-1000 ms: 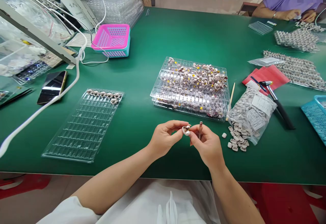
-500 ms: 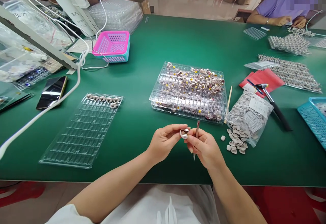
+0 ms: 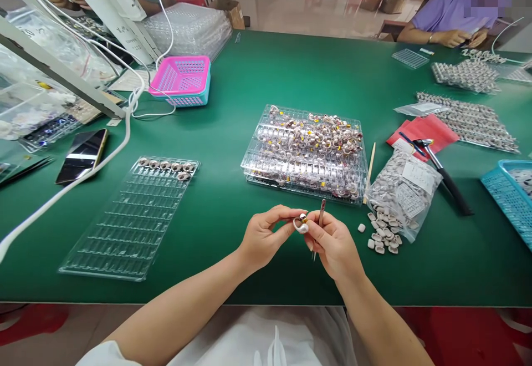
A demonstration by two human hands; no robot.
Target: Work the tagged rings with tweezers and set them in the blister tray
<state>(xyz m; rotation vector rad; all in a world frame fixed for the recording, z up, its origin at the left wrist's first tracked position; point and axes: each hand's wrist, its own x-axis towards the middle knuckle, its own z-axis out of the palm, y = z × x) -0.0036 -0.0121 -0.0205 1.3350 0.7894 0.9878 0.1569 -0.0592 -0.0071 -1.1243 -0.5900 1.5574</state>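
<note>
Between my two hands is a ring (image 3: 300, 225) with a pale, rounded front. My left hand (image 3: 266, 235) pinches it from the left with thumb and fingertips. From the other side, the thumb and fingers of my right hand (image 3: 336, 242) touch the ring. Metal tweezers (image 3: 321, 212) are tucked upright in that same right hand, tips pointing down. Just beyond the hands, stacked clear trays (image 3: 253, 158) hold many similar rings. To the left lies a ribbed clear tray (image 3: 112, 233) with several rings in its far rows.
Right of my hands are small whitish pieces (image 3: 384, 232), a plastic bag (image 3: 409, 188), a wooden stick (image 3: 371, 169) and a black-handled hammer (image 3: 451, 183). A blue basket (image 3: 505, 199) is at the right edge. Left are a phone (image 3: 82, 156), a white cable (image 3: 103, 158) and a pink basket (image 3: 180, 75).
The ring has turned slightly between my fingers. Both hands stay nearly in place, and the whole view has shifted a little.
</note>
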